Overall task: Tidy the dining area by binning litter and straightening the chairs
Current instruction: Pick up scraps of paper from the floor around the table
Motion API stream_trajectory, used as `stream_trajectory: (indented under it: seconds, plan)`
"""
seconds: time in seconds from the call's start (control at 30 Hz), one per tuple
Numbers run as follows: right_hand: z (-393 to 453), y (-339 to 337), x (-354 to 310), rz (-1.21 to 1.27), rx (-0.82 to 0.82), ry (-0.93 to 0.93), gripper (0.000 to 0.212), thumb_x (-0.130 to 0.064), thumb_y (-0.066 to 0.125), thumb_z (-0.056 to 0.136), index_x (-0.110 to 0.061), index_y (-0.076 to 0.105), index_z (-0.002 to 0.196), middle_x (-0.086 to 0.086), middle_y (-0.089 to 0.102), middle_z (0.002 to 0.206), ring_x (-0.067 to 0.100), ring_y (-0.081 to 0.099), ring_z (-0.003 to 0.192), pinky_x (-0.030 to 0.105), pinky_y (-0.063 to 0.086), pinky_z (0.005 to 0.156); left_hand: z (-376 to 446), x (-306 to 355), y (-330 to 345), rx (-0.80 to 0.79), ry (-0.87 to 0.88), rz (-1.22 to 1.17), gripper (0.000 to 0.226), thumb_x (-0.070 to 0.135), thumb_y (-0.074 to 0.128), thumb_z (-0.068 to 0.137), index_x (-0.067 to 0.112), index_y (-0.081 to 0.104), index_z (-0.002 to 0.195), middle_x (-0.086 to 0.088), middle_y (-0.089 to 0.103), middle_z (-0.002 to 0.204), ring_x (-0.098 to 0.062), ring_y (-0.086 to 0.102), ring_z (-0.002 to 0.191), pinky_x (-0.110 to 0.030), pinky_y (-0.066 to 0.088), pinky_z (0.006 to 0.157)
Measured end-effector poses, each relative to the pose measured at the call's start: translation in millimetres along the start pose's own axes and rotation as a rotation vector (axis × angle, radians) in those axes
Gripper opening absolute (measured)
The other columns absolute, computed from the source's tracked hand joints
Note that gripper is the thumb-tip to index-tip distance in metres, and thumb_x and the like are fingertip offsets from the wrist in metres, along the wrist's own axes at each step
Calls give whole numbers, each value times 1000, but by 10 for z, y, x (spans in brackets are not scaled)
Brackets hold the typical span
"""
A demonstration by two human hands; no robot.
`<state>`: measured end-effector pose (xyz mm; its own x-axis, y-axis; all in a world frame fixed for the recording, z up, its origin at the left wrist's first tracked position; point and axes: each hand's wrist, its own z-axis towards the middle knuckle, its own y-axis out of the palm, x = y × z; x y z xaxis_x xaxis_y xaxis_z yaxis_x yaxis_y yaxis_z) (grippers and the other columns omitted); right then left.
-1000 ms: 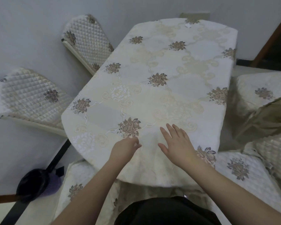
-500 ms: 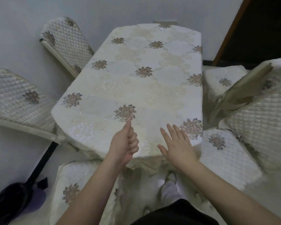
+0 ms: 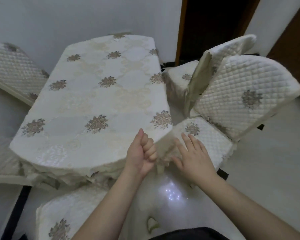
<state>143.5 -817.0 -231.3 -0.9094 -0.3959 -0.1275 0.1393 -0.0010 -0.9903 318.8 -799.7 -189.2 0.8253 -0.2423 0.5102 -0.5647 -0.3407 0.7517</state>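
Right hand (image 3: 194,156), open and flat, hovers at the table (image 3: 97,94) near-right corner; nearest chair (image 3: 213,135) sits just right of that corner, skewed, closer to this hand. Left hand (image 3: 140,153) fisted, contents unclear. No litter visible.

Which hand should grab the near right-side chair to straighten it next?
Right. The right hand is open, fingers spread, already over the seat of the near right chair. The left hand is curled into a fist at the tablecloth edge, farther from that chair.
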Motion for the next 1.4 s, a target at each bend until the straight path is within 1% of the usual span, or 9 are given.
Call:
stream_trajectory:
  seconds: [0.13, 0.23, 0.4, 0.57, 0.73, 0.83, 0.93, 1.2, 1.4]
  plan:
    - [-454, -175, 618, 10, 60, 125, 62, -53, 35, 89, -15, 50, 136, 15, 48, 141, 35, 43, 131, 49, 35, 105, 95, -551, 364, -161, -136, 14, 52, 34, 39, 98, 18, 36, 49, 4, 19, 42, -10, 6, 37, -21, 6, 33]
    - [-916, -288, 1180, -12, 75, 240, 62, -54, 32, 91, -16, 47, 138, 14, 45, 144, 34, 41, 133, 48, 35, 105, 112, -1150, 759, -257, -240, 69, 42, 30, 43, 94, 16, 43, 54, 3, 28, 44, -8, 24, 33, -18, 14, 31]
    - [-1669, -551, 2062, -1, 126, 436, 56, -46, 29, 92, -16, 52, 134, 14, 52, 137, 34, 46, 127, 47, 37, 102, -43, -2204, 1516, -200, -337, 247, 32, 30, 52, 85, 17, 45, 56, 4, 36, 54, -8, 33, 42, -16, 21, 35]
    - [-2280, -710, 2846, 3, 143, 568, 56, -47, 28, 92, -16, 50, 133, 14, 51, 137, 34, 44, 128, 49, 34, 104, -101, -2953, 2127, -187, -393, 243, 25, 26, 56, 79, 16, 43, 61, 2, 48, 63, -10, 46, 50, -16, 36, 36]
    - [-2651, -776, 3340, 18, 159, 671, 60, -50, 30, 91, -15, 50, 135, 15, 49, 139, 35, 42, 130, 48, 34, 105, -89, -3455, 2573, -196, -465, 311, 25, 26, 57, 80, 17, 50, 58, 1, 50, 61, -10, 46, 49, -15, 34, 38]
    - [-2691, -800, 3570, 13, 179, 711, 59, -50, 32, 91, -15, 49, 136, 16, 47, 140, 35, 40, 131, 44, 22, 108, 33, -3697, 2764, -197, -496, 359, 26, 26, 55, 84, 17, 50, 60, 2, 49, 60, -10, 44, 48, -16, 30, 38]
    - [-2625, -793, 3775, 14, 162, 715, 60, -50, 32, 91, -16, 47, 138, 17, 45, 143, 36, 38, 133, 44, 18, 110, 252, -3889, 2899, -246, -526, 347, 22, 26, 55, 84, 17, 47, 65, 2, 47, 61, -10, 42, 47, -16, 24, 39]
    - [-2024, -808, 4681, -46, 32, 740, 64, -56, 23, 92, -22, 38, 144, 12, 41, 147, 31, 35, 137, 43, 23, 112, 1185, -4195, 3432, -276, -540, 353, 18, 22, 53, 78, 17, 48, 62, 1, 45, 62, -10, 38, 45, -15, 20, 37]
    - [-1455, -966, 5298, -55, 20, 736, 65, -56, 23, 92, -21, 40, 143, 12, 42, 146, 31, 36, 136, 45, 25, 111, 1822, -4317, 3922, -335, -568, 348, 20, 23, 50, 82, 17, 48, 63, 1, 45, 61, -10, 39, 46, -16, 20, 38]
